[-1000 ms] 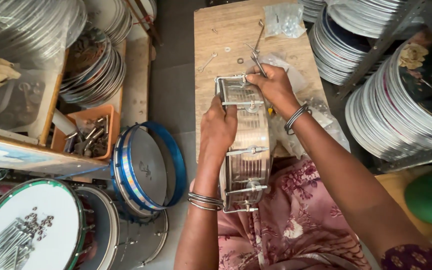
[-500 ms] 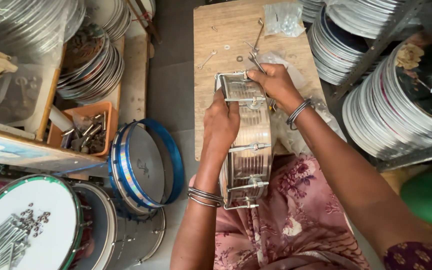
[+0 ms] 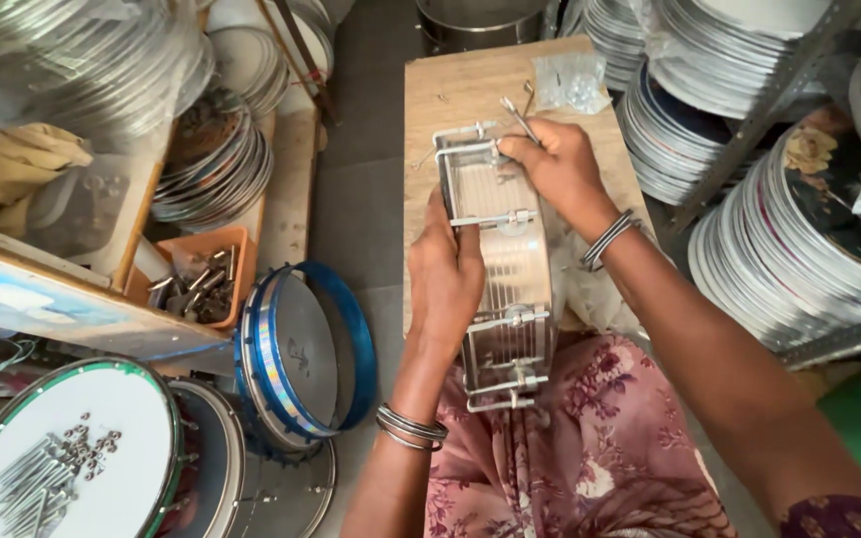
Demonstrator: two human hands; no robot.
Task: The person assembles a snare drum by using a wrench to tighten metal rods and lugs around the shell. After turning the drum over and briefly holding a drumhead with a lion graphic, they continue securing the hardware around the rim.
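A small silver drum (image 3: 510,269) with chrome lugs and tension rods stands on its edge between my lap and the wooden workbench (image 3: 450,90). My left hand (image 3: 445,279) grips its near-left rim and steadies it. My right hand (image 3: 555,164) is at the drum's far top edge, closed on a thin metal tool (image 3: 518,118) held against a tension rod fitting. Bangles sit on both wrists.
A clear bag of small parts (image 3: 572,80) lies on the workbench. A blue-rimmed drum (image 3: 296,359) leans at the left, beside an orange tray of metal hardware (image 3: 196,284). A green-rimmed drumhead (image 3: 62,458) carries loose screws. Stacks of drum hoops (image 3: 799,229) fill racks at the right.
The view has drawn closer and the drum has shifted a little on my lap. My right hand stays at the far edge with the tool; my left hand keeps its grip.
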